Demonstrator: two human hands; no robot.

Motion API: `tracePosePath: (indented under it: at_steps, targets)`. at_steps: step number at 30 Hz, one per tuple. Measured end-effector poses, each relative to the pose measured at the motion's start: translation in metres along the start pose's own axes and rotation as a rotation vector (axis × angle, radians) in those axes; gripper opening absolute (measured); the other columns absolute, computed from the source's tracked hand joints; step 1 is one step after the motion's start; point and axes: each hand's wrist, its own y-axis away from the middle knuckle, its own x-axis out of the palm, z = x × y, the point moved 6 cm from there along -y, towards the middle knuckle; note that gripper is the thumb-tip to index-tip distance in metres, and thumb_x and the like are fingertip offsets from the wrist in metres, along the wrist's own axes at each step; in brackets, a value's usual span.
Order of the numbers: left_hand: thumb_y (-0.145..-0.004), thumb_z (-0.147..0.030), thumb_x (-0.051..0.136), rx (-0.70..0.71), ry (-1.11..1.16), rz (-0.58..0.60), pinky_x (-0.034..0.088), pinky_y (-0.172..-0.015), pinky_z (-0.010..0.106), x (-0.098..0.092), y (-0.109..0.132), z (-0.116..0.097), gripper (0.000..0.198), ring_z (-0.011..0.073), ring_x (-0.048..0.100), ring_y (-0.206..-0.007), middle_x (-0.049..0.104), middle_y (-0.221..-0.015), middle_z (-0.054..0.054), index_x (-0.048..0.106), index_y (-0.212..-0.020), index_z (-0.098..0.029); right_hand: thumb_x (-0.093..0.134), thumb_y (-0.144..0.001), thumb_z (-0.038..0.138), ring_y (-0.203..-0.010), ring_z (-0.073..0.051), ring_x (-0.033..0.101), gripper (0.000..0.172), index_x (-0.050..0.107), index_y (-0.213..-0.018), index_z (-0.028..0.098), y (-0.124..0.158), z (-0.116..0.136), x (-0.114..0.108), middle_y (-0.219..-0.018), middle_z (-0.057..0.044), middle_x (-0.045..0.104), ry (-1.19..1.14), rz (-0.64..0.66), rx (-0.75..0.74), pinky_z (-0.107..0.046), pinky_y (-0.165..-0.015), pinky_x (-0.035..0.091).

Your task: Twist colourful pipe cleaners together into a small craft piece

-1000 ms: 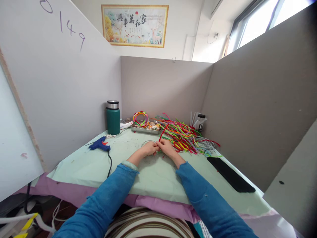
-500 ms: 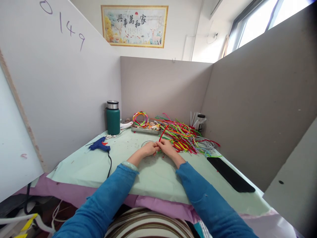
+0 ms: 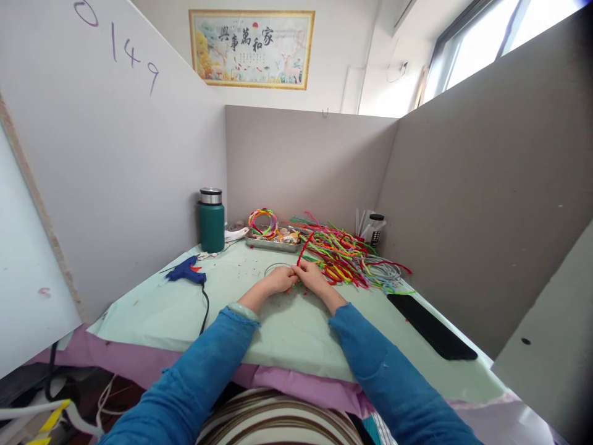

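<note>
My left hand [image 3: 279, 280] and my right hand [image 3: 312, 275] meet fingertip to fingertip over the cloth-covered table. A red pipe cleaner [image 3: 304, 249] sticks up from between the pinched fingers of my right hand, leaning to the right. From behind my left hand curves a thin wire hoop [image 3: 270, 267], which its closed fingers seem to hold. My fingers cover the spot where hoop and pipe cleaner meet. Small red and green bits show just below the fingertips. A heap of coloured pipe cleaners [image 3: 343, 247] lies just beyond my right hand.
A blue glue gun [image 3: 186, 270] lies on the left, its cord running to the front edge. Behind it stands a green bottle [image 3: 212, 225]. At the back is a metal tray [image 3: 273, 245] with colourful rings. A black flat slab [image 3: 430, 326] lies on the right.
The red pipe cleaner's free end has shifted slightly and stands a little straighter. Both hands stay in nearly the same place, with small finger movements.
</note>
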Motion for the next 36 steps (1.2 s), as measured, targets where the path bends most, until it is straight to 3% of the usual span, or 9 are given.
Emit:
tracePosePath:
  at_steps: [15, 20, 25, 36]
  targets:
    - [-0.079, -0.032, 0.044, 0.017, 0.014, -0.011, 0.035, -0.053, 0.019, 0.001, 0.002, -0.001, 0.03, 0.0094, 0.046, -0.048, 0.056, -0.05, -0.001, 0.059, -0.059, -0.015, 0.046, -0.08, 0.035, -0.054, -0.012, 0.039, 0.03, 0.049, -0.056, 0.017, -0.004, -0.004, 0.003, -0.056, 0.002, 0.05, 0.099, -0.025, -0.046, -0.024, -0.052, 0.025]
    - [-0.08, -0.029, 0.042, 0.004, -0.022, -0.031, 0.036, -0.054, 0.02, 0.0, -0.003, 0.002, 0.031, 0.0098, 0.046, -0.049, 0.056, -0.05, 0.0, 0.062, -0.061, -0.015, 0.045, -0.08, 0.036, -0.054, -0.012, 0.042, 0.031, 0.051, -0.057, 0.017, -0.001, 0.0, 0.0, -0.054, 0.001, 0.05, 0.017, 0.0, -0.018, -0.023, -0.052, 0.028]
    - [-0.081, -0.028, 0.039, -0.043, -0.008, -0.111, 0.035, -0.054, 0.019, -0.005, -0.008, 0.01, 0.03, 0.0102, 0.047, -0.051, 0.056, -0.053, -0.001, 0.066, -0.079, -0.016, 0.047, -0.077, 0.04, -0.053, -0.011, 0.042, 0.032, 0.052, -0.056, 0.017, 0.001, 0.004, -0.006, -0.053, 0.002, 0.048, -0.083, -0.04, 0.004, -0.023, -0.051, 0.03]
    - [-0.082, -0.042, 0.041, -0.184, 0.042, -0.184, 0.033, -0.053, 0.022, -0.013, 0.001, 0.012, 0.041, 0.0116, 0.045, -0.049, 0.052, -0.048, 0.001, 0.069, -0.078, -0.013, 0.051, -0.073, 0.047, -0.052, -0.011, 0.043, 0.034, 0.05, -0.056, 0.017, -0.002, -0.004, -0.009, -0.052, 0.002, 0.049, -0.139, -0.132, 0.058, -0.024, -0.052, 0.032]
